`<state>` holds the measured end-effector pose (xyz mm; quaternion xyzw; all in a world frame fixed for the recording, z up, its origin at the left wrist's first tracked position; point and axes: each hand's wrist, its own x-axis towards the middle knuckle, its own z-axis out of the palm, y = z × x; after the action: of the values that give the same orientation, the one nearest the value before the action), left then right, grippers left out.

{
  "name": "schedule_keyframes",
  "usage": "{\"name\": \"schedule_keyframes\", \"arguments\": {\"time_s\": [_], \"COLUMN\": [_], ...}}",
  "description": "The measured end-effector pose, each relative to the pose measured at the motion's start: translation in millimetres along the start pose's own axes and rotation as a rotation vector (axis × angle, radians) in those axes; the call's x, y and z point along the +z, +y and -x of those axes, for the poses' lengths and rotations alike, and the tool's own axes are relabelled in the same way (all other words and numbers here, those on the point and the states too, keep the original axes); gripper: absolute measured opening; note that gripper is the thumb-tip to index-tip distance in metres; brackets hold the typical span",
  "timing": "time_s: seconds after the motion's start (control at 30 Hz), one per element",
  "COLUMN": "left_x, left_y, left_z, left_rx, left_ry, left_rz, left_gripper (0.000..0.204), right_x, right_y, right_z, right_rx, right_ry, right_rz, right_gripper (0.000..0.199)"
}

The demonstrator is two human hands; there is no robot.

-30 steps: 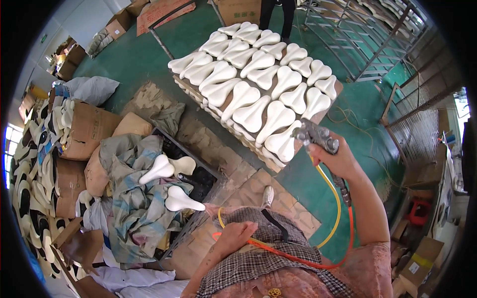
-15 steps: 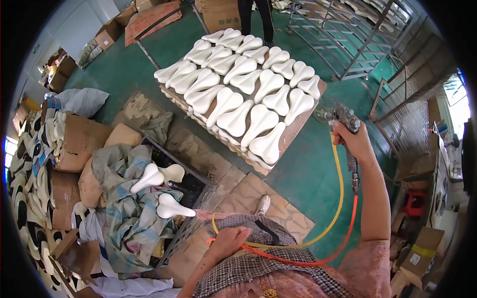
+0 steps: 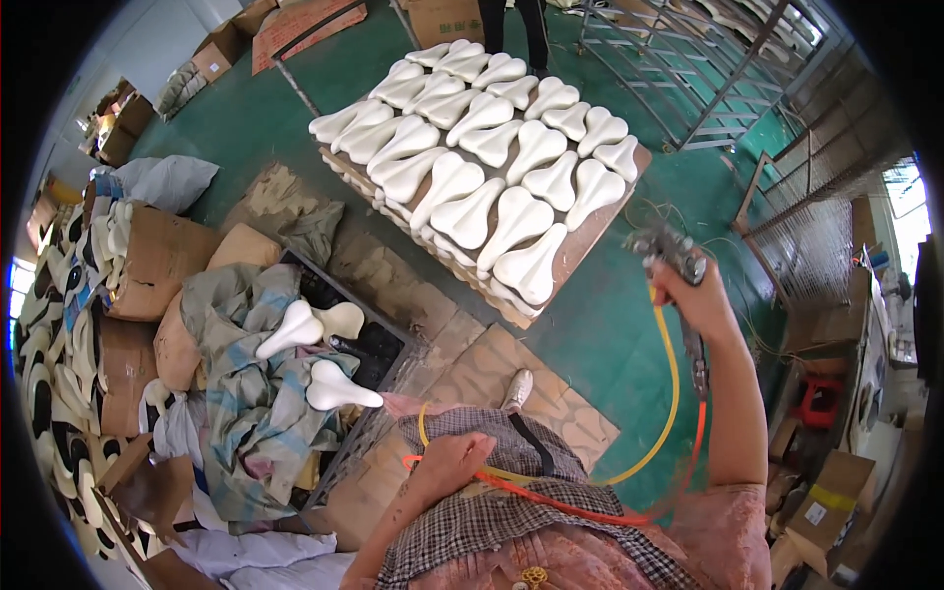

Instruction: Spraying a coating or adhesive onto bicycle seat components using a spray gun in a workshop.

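Observation:
My right hand (image 3: 695, 298) is closed round the handle of a metal spray gun (image 3: 669, 252), held out at the right over the green floor. A yellow hose (image 3: 675, 393) and an orange hose (image 3: 700, 428) run down from the gun and loop back toward my waist. There my left hand (image 3: 452, 464) is closed on the hoses in front of my checked apron (image 3: 531, 462). Beyond, rows of white bicycle saddles (image 3: 519, 218) cover a board. Left of my left hand, a white saddle (image 3: 336, 386) lies on a crumpled cloth, its narrow end toward me.
Another white saddle (image 3: 291, 330) and a cream one (image 3: 341, 321) lie by a dark crate (image 3: 379, 359). Cardboard boxes (image 3: 162, 258) and heaped saddles stand at the left. A metal rack (image 3: 698, 79) is at the back right. A person's legs (image 3: 516, 34) show behind the board.
The spray gun and my right hand have shifted slightly downward, and the gun is blurred. The view has tilted a little. My left hand stays at the hoses.

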<state>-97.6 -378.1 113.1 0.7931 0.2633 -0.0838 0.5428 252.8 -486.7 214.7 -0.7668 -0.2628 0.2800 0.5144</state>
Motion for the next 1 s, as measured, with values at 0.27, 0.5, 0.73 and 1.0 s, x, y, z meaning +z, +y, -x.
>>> {"name": "schedule_keyframes", "arguments": {"time_s": [0.27, 0.5, 0.73, 1.0], "left_x": [5, 14, 16, 44], "left_y": [-3, -5, 11, 34], "left_z": [20, 33, 31, -5], "left_rx": [0.045, 0.037, -0.093, -0.057], "left_ry": [-0.020, -0.020, -0.010, -0.030], "left_rz": [-0.054, 0.005, 0.005, -0.023], "left_gripper": [0.034, 0.033, 0.035, 0.032], "right_x": [15, 50, -31, -67], "right_y": [5, 1, 13, 13], "right_z": [16, 62, 18, 2], "right_rx": [-0.013, 0.052, -0.038, -0.100], "right_ry": [0.112, -0.223, 0.335, 0.316], "right_rz": [0.022, -0.031, 0.023, 0.099], "right_gripper": [0.015, 0.030, 0.016, 0.021]}}
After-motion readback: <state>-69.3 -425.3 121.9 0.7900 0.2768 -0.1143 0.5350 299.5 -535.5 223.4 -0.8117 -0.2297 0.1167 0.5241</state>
